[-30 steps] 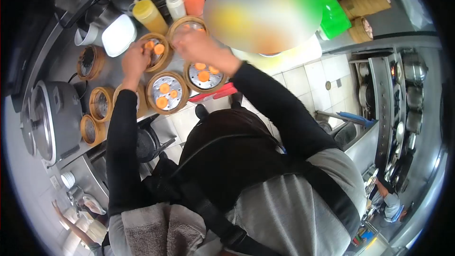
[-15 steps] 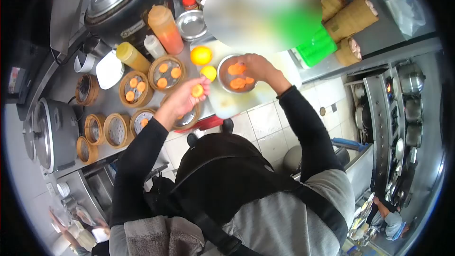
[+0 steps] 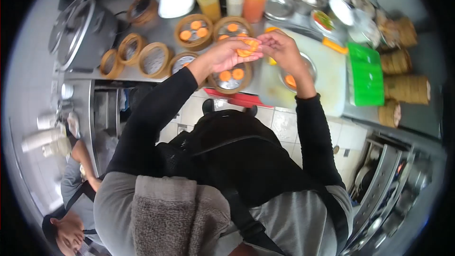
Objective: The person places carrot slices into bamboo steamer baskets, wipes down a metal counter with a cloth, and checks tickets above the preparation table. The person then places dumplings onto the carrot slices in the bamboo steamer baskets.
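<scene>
Over the steel table's [image 3: 356, 111] near edge, in the head view, I see the left hand [image 3: 226, 57] holding several round orange slices [image 3: 247, 48] on its fingers; the right hand's [image 3: 283, 50] fingertips come narrowly together beside them, though I cannot tell whether they grip one. The slices look light, firm and perhaps slippery, best pinched by the rim. Round bamboo baskets [image 3: 195, 46] with perforated metal liners [image 3: 154, 61] stand beyond the smooth, pale cutting board's [image 3: 322, 83] left edge.

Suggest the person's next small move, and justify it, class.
Probably, the right hand should set one round orange slice into the nearest round tan bamboo steamer showing none: the left hand holds several, the right hand is beside them, and other steamers hold some.
</scene>
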Available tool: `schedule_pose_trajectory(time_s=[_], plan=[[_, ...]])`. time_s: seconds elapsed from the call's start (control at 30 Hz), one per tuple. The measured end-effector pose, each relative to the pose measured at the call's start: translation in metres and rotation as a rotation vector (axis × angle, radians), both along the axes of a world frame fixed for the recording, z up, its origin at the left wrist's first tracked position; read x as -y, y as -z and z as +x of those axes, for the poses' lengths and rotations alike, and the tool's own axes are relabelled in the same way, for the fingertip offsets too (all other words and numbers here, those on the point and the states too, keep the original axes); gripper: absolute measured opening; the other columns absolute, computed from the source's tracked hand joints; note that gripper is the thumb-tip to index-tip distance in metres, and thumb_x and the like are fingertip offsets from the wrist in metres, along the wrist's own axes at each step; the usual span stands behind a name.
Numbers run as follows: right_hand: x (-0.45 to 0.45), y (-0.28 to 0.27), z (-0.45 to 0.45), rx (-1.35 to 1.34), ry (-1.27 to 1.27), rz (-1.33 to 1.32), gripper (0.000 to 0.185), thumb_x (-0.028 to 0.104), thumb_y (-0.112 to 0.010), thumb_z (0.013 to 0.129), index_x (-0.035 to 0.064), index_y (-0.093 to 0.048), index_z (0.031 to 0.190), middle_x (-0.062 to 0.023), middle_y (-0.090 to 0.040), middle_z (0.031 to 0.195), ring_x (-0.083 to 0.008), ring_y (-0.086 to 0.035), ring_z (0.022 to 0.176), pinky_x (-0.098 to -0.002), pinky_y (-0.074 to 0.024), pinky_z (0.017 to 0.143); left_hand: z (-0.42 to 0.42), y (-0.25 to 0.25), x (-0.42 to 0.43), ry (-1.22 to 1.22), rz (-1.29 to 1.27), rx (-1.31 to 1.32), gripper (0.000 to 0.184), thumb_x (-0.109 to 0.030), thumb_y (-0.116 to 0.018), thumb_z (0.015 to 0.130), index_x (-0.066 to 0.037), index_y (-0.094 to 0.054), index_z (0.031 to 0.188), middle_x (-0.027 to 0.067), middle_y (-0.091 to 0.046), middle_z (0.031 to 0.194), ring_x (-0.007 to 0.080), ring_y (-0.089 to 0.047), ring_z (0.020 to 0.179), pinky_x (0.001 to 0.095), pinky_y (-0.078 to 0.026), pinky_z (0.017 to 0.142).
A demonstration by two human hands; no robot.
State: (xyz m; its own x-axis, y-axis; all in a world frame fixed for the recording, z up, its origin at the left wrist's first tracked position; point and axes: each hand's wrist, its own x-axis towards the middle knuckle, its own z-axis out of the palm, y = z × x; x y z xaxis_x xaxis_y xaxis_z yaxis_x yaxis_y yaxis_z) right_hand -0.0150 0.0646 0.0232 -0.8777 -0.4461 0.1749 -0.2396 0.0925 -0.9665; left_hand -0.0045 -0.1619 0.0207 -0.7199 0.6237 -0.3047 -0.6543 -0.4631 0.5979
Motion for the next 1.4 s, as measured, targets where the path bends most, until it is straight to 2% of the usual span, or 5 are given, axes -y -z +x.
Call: schedule_pose_trajectory(time_s=[0.6, 0.83, 1.03, 1.13, 1.4], plan=[[0.313, 0.014, 0.015, 0.07, 0.033, -0.015, 0.006, 0.001, -0.067, 0.09, -0.0029, -0.064, 0.094, -0.0065, -0.069, 0.09, -0.01, -0.067, 0.081, -0.0251, -0.0561, 0.073, 0.043, 0.015, 0.29, -0.457, -0.36, -0.032, 0.021, -0.008, -0.069, 0.089, 0.003, -0.063, 0.106, 0.0133, -0.07, 0.097, 0.0193, -0.071, 0.079, 0.0274, -0.058, 0.068], [0.36, 0.025, 0.007, 0.419, 0.02, -0.079, 0.011, 0.003, -0.062, 0.093, -0.0019, -0.058, 0.102, -0.0087, -0.065, 0.091, -0.0149, -0.067, 0.08, -0.0287, -0.0584, 0.074, 0.015, 0.031, 0.347, -0.105, -1.616, -1.034, 0.026, -0.028, -0.078, 0.082, -0.004, -0.073, 0.091, 0.0081, -0.071, 0.076, 0.0131, -0.068, 0.068, 0.0268, -0.052, 0.06], [0.362, 0.03, 0.004, 0.91, 0.194, -0.443, 0.02, 0.021, -0.059, 0.098, 0.0017, -0.061, 0.103, -0.0055, -0.064, 0.086, -0.0115, -0.059, 0.064, -0.0224, -0.0487, 0.059, 0.014, 0.019, 0.367, -0.22, -0.47, -0.025, 0.033, -0.015, -0.066, 0.091, 0.004, -0.058, 0.117, 0.0182, -0.069, 0.102, 0.0237, -0.07, 0.095, 0.0312, -0.059, 0.079], [0.378, 0.025, 0.01, 0.752, 0.147, -0.054, 0.023, 0.027, -0.064, 0.096, 0.0051, -0.064, 0.103, -0.0007, -0.064, 0.082, -0.0052, -0.049, 0.058, -0.0199, -0.0365, 0.051, 0.024, 0.019, 0.368, -0.242, -0.241, 0.002, 0.035, -0.01, -0.061, 0.093, 0.007, -0.051, 0.123, 0.02, -0.066, 0.11, 0.0265, -0.07, 0.096, 0.031, -0.059, 0.087], [0.384, 0.036, 0.012, 0.558, 0.067, 0.075, 0.02, 0.017, -0.073, 0.089, 0.0005, -0.069, 0.099, -0.0039, -0.07, 0.085, -0.0081, -0.062, 0.071, -0.0233, -0.0487, 0.065, 0.038, 0.028, 0.363, -0.243, -0.474, -0.174, 0.032, -0.001, -0.056, 0.094, 0.005, -0.052, 0.125, 0.0208, -0.063, 0.116, 0.0284, -0.067, 0.105, 0.0319, -0.058, 0.09]])
